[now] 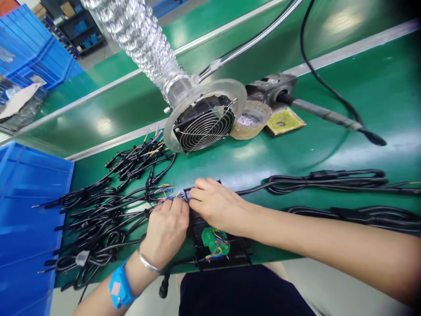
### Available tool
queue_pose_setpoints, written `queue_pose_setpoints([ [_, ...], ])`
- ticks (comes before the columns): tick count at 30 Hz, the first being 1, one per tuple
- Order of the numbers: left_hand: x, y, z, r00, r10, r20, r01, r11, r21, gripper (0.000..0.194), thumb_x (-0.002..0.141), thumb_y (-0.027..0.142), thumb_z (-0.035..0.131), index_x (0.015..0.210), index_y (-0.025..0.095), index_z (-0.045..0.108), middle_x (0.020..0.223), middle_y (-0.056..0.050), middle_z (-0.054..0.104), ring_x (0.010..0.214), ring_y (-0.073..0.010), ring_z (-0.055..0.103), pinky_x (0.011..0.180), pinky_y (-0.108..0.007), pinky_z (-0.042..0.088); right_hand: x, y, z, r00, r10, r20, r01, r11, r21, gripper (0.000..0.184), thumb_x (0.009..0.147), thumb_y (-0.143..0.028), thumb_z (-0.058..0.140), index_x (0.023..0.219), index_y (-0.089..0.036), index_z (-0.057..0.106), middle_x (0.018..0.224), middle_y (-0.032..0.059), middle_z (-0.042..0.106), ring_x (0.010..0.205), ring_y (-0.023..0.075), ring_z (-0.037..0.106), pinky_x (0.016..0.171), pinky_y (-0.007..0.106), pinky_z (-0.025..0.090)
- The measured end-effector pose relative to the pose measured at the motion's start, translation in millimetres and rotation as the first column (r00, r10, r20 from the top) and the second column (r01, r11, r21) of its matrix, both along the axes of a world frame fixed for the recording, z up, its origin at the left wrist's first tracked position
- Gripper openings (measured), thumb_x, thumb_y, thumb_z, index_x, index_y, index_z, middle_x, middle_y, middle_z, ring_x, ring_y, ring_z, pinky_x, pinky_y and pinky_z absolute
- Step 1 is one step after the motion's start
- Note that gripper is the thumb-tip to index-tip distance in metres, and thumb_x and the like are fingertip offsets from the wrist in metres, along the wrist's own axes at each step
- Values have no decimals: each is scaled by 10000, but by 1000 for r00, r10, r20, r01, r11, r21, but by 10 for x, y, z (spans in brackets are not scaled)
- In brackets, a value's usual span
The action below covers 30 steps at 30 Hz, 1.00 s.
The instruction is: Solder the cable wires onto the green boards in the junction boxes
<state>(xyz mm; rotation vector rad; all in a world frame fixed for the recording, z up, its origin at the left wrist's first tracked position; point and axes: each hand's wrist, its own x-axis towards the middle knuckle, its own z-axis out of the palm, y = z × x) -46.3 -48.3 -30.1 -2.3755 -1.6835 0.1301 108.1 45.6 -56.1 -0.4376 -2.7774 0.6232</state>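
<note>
My left hand (169, 226) is closed on a black cable, and thin coloured wires (177, 195) show just above its fingertips. Against it, my right hand (219, 206) curls its fingers over the edge of a black plastic housing (187, 193), covering much of it. Nearer my body lies another black housing (226, 262) with a green circuit board (210, 239) inside and red, yellow and blue wires on it. A short black cable with a round connector (163, 285) hangs from this housing over the table edge. What my fingertips pinch is mostly hidden.
Bundled black cables (108, 219) cover the left of the green table (246, 160); coiled cables (315, 181) lie right. A fan hood (207, 125) on a foil duct (141, 44) overhangs the back. Behind are a soldering iron (325, 114), yellow sponge (284, 123) and blue bin (29, 228) leftward.
</note>
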Motion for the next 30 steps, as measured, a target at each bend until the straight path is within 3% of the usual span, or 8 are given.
queue_pose_setpoints([
  [5, -83, -32, -42, 999, -2, 44, 0, 998, 59, 216, 941, 112, 436, 863, 174, 628, 723, -32, 625, 671, -176, 603, 627, -293, 509, 19, 48, 101, 1000, -4, 29, 3, 999, 45, 176, 910, -144, 556, 779, -150, 674, 781, 70, 631, 854, 207, 456, 705, 328, 358],
  [8, -84, -77, 71, 988, 24, 152, -37, 996, 79, 243, 966, 160, 438, 1144, 140, 601, 953, -73, 697, 821, -190, 653, 734, -308, 551, 236, 153, 204, 999, -22, -35, 24, 998, 61, 175, 942, -235, 547, 933, -172, 710, 926, 64, 687, 917, 202, 486, 796, 333, 416],
  [12, 88, -156, 196, 956, -3, 294, 9, 1000, -19, 394, 976, 234, 438, 1347, 108, 477, 1250, -129, 622, 1129, -241, 580, 984, -389, 495, 531, 154, 249, 973, -126, -193, 142, 987, 72, 268, 955, -170, 452, 1079, -135, 688, 1042, 109, 693, 944, 218, 491, 833, 379, 432],
  [15, 225, -164, 193, 964, -10, 264, 49, 989, -142, 455, 962, 347, 470, 1344, 101, 496, 1272, -136, 604, 1145, -279, 547, 971, -437, 481, 576, 58, 195, 991, -117, -68, 125, 984, 128, 268, 946, -190, 467, 1113, -125, 666, 1073, 134, 665, 983, 247, 483, 793, 393, 392],
  [18, 305, -120, 165, 983, -11, 182, 39, 988, -152, 432, 976, 340, 425, 1299, 82, 549, 1223, -140, 626, 1089, -292, 547, 914, -447, 473, 527, -11, 144, 989, -141, 36, 132, 975, 178, 267, 951, -232, 476, 1110, -107, 651, 1081, 143, 642, 997, 258, 472, 793, 396, 349],
  [22, 364, 9, 168, 987, -30, 158, 58, 983, -176, 375, 956, 320, 425, 1138, 80, 649, 1034, -123, 652, 974, -290, 550, 855, -462, 468, 480, -9, 109, 985, -168, 38, 154, 958, 242, 263, 957, -233, 460, 1061, -101, 663, 1058, 132, 652, 983, 261, 473, 772, 396, 318],
  [26, 294, 71, 212, 966, -36, 255, 88, 977, -196, 313, 928, 294, 478, 1057, 88, 674, 984, -118, 654, 974, -284, 563, 908, -468, 466, 512, -8, 97, 986, -160, 46, 141, 951, 276, 289, 963, -224, 444, 1101, -83, 654, 1073, 140, 657, 970, 267, 489, 763, 400, 339],
  [30, 76, -249, 315, 875, -44, 482, 86, 994, -64, 294, 937, 163, 451, 1179, 133, 615, 1181, -107, 646, 1145, -242, 546, 1045, -438, 413, 611, -200, 156, 980, -183, -73, 195, 953, 230, 321, 939, -194, 466, 1210, -90, 604, 1164, 160, 641, 1072, 302, 480, 828, 446, 391],
])
